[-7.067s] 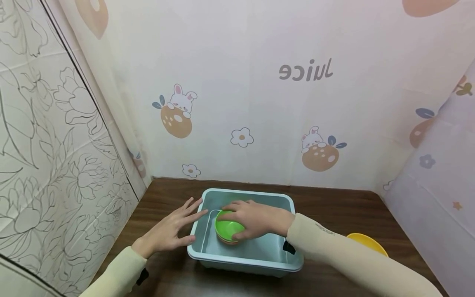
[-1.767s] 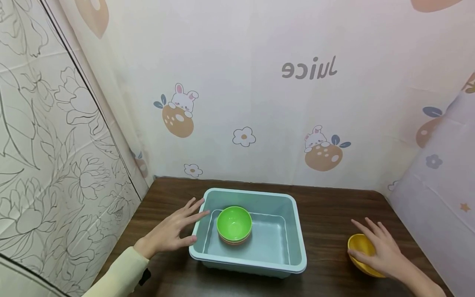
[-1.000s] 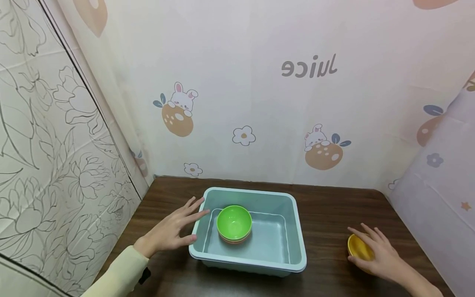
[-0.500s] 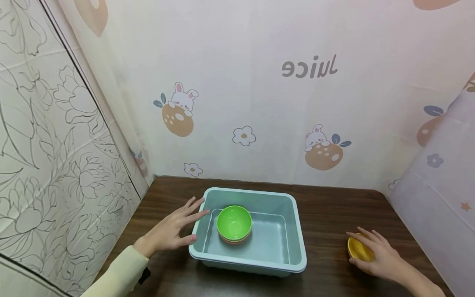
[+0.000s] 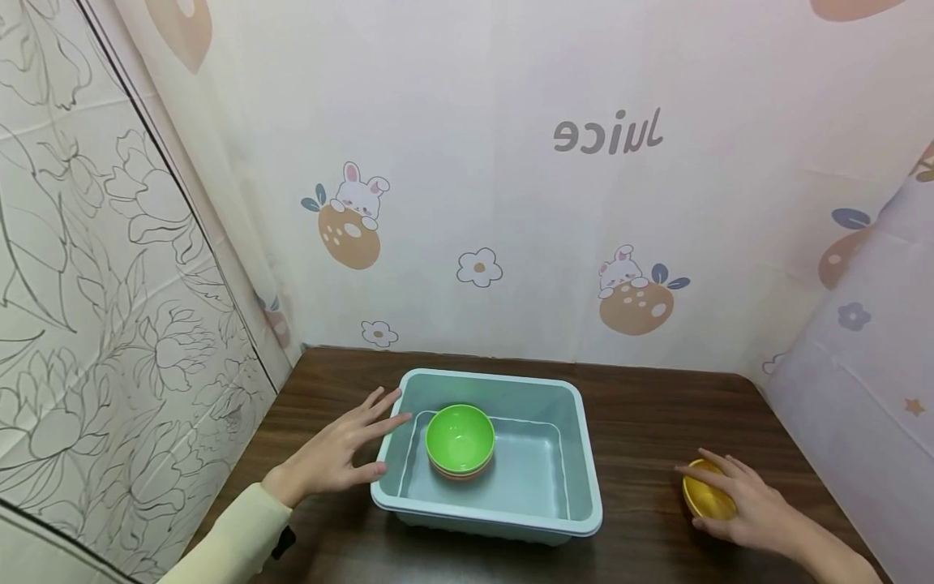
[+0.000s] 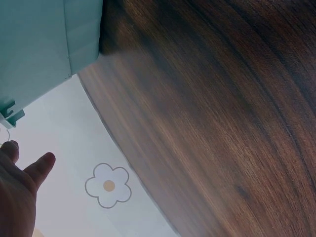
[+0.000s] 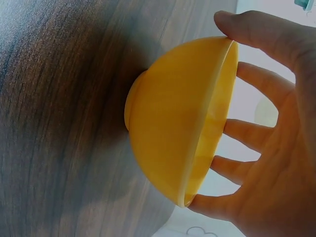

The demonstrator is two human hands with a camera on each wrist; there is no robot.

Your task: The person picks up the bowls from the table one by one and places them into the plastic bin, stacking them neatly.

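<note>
At the right of the head view, my right hand [image 5: 759, 507] is over a yellow bowl [image 5: 708, 501] on the table. The right wrist view shows its spread, fairly straight fingers along the rim of the yellow bowl [image 7: 173, 113], with the thumb at the rim's other end; the bowl is upright. My left hand [image 5: 339, 450] is spread at the left rim of a light blue-green plastic tub [image 5: 489, 513], fingertips over the edge. Inside the tub's left half sits a green bowl [image 5: 460, 438] stacked on at least one orange-brown bowl [image 5: 461, 476].
The dark wood table [image 5: 642, 405] runs back to a curtain [image 5: 474, 162] printed with rabbits, fruit and flowers. Another curtain [image 5: 117, 308] with line-drawn flowers hangs at the left. Table surface lies between the tub and the yellow bowl.
My right hand has gone from the green bowl in the tub to the yellow bowl at the right, then lowered and shifted slightly over it. The left hand has stayed at the tub.
</note>
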